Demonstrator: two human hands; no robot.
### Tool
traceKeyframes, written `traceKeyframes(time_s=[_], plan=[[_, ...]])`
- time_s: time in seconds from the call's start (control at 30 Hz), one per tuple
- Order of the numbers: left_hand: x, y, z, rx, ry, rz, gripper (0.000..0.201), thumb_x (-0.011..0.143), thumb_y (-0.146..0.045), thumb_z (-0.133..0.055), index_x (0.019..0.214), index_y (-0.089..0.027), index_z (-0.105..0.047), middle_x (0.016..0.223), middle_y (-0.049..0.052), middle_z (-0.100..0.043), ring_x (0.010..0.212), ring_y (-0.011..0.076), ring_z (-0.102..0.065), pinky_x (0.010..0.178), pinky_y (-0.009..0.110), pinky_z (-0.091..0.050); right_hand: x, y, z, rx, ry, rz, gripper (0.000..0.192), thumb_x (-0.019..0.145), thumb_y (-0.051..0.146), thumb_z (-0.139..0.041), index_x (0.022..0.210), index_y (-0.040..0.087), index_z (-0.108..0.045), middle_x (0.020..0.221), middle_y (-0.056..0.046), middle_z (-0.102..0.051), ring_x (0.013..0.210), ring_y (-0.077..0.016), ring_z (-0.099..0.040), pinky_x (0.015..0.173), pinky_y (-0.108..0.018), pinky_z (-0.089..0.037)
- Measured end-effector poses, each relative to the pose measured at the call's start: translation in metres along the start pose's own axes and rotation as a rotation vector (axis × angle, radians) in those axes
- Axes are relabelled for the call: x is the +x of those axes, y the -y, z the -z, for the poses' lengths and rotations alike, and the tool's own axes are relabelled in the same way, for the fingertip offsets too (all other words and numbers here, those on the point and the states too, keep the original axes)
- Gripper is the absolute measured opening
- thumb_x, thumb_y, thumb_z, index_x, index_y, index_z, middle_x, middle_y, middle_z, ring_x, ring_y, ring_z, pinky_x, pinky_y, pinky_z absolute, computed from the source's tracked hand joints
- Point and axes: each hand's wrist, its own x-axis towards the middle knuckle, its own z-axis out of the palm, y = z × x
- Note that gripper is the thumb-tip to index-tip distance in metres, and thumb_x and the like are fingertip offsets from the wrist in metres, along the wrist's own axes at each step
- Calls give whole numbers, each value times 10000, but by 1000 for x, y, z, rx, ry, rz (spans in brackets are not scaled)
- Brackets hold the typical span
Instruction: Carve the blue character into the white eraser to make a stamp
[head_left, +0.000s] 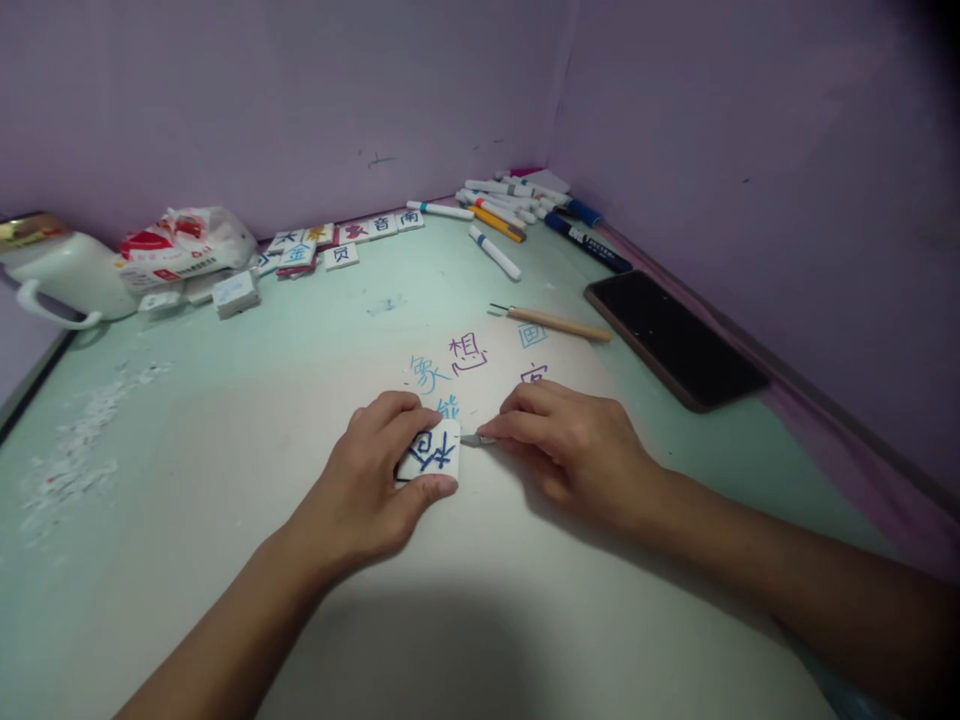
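Head view: left hand (367, 490) pinches a block (430, 455) at frame centre, right hand (574, 450) grips a small blade (474, 439) against its edge. One slip and that tip probably nicks the left thumb, it's so close.

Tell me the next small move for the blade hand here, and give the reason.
Probably ease the metal tip a little leftward into the white block's right edge. The right hand holds the tip right beside that edge, seemingly just short of it, while the left hand pins the block flat on the table, blue character facing up.
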Motion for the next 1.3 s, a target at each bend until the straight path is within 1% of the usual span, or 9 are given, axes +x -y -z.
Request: traceKeyframes(time_s=[0.13,0.27,0.4,0.53,0.7,0.8,1.03,1.13,1.3], plan=[[0,0,1,1,-1,6,383,810,-346,-630,1130,-143,-572,1137,110,-539,1003,258,-552,834,411,-486,0,1,-1,-11,-20,-11,286,800,76,-516,970,202,-709,824,-33,-663,762,-173,-595,510,-262,-258],[0,-1,1,7,4,10,387,803,-348,-635,1125,-141,-575,1132,109,-541,1005,260,-555,839,409,-484,0,2,-3,-17,-31,-5,306,795,63,-511,966,215,-715,817,-26,-662,757,-168,-594,507,-260,-255],[1,-1,-1,4,2,23,383,803,-341,-634,1123,-138,-580,1136,108,-539,1004,257,-551,837,407,-484,0,1,-2,-3,-19,8,313,784,63,-518,965,221,-718,812,-20,-664,749,-167,-589,509,-264,-254],[0,-1,-1,-5,-4,8,384,802,-339,-638,1118,-128,-583,1131,110,-540,997,256,-550,831,407,-484,0,0,-1,8,-5,22,296,791,79,-519,954,219,-722,801,-22,-664,740,-172,-586,510,-269,-255],[0,0,0,-9,-8,3,381,797,-338,-652,1112,-134,-583,1120,103,-543,978,246,-552,811,398,-485,0,0,-1,11,11,-7,280,784,91,-529,945,215,-722,794,-24,-659,744,-179,-587,516,-270,-271],[0,0,-1,-7,-16,-1,385,794,-334,-656,1114,-133,-580,1121,103,-540,978,243,-552,814,397,-483,0,0,1,48,13,-25,256,777,100,-540,916,209,-725,785,-23,-660,739,-175,-590,535,-270,-302],[0,-1,-1,6,-23,-5,370,796,-316,-646,1108,-130,-575,1113,102,-543,969,237,-555,799,389,-483,-3,-4,8,216,11,37,208,766,106,-554,848,187,-727,745,-16,-670,675,-143,-576,566,-264,-360],[-1,-2,-1,15,-28,-5,383,788,-323,-659,1110,-132,-575,1120,105,-545,970,239,-558,803,388,-484,-4,-4,6,193,-26,18,209,783,116,-555,866,189,-732,748,-21,-665,677,-145,-577,557,-262,-361],[-1,-2,-3,47,-62,-24,385,783,-338,-669,1092,-126,-581,1084,105,-559,954,241,-561,796,387,-485,-4,-1,-2,87,-68,10,212,830,142,-539,903,188,-733,766,-30,-655,699,-158,-591,550,-269,-352]])
